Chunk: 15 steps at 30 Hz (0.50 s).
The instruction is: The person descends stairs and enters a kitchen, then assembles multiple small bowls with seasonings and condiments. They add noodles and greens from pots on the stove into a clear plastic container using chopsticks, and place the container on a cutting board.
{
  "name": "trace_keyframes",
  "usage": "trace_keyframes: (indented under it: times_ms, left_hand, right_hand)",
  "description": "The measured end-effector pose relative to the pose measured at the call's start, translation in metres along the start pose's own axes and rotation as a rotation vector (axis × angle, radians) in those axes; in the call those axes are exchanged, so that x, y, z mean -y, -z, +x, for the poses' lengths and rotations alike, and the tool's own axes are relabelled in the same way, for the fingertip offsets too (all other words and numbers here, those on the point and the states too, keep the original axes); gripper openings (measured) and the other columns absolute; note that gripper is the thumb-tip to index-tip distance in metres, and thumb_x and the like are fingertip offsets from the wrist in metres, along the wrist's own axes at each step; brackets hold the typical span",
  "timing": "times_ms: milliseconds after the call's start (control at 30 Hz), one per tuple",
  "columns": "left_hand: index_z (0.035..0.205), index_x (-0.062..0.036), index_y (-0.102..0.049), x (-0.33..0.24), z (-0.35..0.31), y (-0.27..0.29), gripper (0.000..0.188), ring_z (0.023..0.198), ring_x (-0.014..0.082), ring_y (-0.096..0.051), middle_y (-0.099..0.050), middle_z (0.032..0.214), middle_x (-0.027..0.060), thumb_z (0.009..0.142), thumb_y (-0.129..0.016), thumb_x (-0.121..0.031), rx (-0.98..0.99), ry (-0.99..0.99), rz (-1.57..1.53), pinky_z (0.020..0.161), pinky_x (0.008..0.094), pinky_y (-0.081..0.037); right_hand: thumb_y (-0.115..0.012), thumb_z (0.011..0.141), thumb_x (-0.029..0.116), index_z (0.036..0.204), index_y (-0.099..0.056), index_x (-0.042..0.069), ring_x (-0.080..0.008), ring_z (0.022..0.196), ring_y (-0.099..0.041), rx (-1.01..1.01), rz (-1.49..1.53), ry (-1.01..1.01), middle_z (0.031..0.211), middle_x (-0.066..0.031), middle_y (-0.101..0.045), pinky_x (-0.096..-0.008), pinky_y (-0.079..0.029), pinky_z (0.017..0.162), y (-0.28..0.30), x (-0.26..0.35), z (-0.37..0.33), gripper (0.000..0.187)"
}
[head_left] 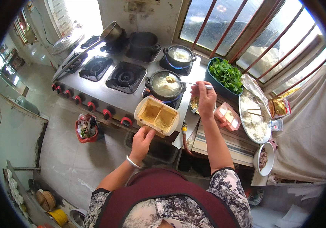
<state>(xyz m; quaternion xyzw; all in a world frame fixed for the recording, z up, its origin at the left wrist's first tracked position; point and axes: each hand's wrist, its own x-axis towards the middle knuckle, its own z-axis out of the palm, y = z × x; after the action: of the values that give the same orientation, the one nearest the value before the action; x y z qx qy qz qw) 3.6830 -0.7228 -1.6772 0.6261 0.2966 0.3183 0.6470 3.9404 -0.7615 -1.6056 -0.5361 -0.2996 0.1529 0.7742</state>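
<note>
My left hand (143, 141) grips the near edge of a white two-compartment seasoning box (174, 122), tilted at the stove's front edge. Yellowish-brown powder (152, 113) lies in both compartments. In my right hand (205, 99) is the handle of a metal spoon (187, 82), stretched out to the left. Its bowl carries a pale yellowish heap and hangs over a black two-handled pot (154, 87). Whitish, cloudy contents show inside that pot, and a blue flame burns below it. Whether the spoon touches the contents I cannot tell.
Behind stands another black pot (181, 54) over a lit burner. Right of the stove are a blue basin of green leaves (225, 73), a pink container (227, 117), a tray of white noodles (253, 125) with chopsticks, and a bowl of meat (264, 159). A long-handled saucepan (111, 33) sits far left.
</note>
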Motion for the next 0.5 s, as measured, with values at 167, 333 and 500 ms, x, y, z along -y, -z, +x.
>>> trace_keyframes:
  times_ms: [167,333,500]
  left_hand:
    - [0.091,0.0027,-0.058,0.000,-0.002,0.005,0.025,0.076,0.0115,-0.052,-0.060,0.082,0.0056,0.088,-0.058,-0.022,-0.040,0.039,0.006,0.071,0.0258,-0.043]
    - [0.091,0.0030,-0.057,-0.001,0.000,0.009,0.026,0.077,0.0150,-0.054,-0.059,0.082,0.0082,0.087,-0.058,-0.023,-0.057,0.029,-0.006,0.072,0.0275,-0.043]
    - [0.089,0.0021,-0.058,-0.008,0.000,0.009,0.024,0.081,0.0224,-0.055,-0.056,0.085,0.0121,0.086,-0.060,-0.021,-0.073,-0.088,0.138,0.074,0.0310,-0.044]
  right_hand:
    - [-0.053,0.089,0.005,0.092,-0.059,-0.001,-0.0124,0.064,-0.057,0.247,-0.488,0.310,0.078,-0.0070,-0.061,-0.0237,-0.047,0.059,-0.015,-0.012,0.011,0.009]
    - [-0.055,0.083,-0.004,0.091,-0.059,0.000,-0.0175,0.069,-0.057,0.295,-0.558,0.500,0.082,-0.0104,-0.060,-0.0255,-0.046,0.063,-0.017,0.031,0.003,0.010]
    - [-0.051,0.089,0.002,0.088,-0.058,-0.004,-0.0116,0.067,-0.054,0.411,-0.217,0.216,0.079,-0.0087,-0.059,-0.0231,-0.045,0.061,-0.019,0.062,-0.039,0.009]
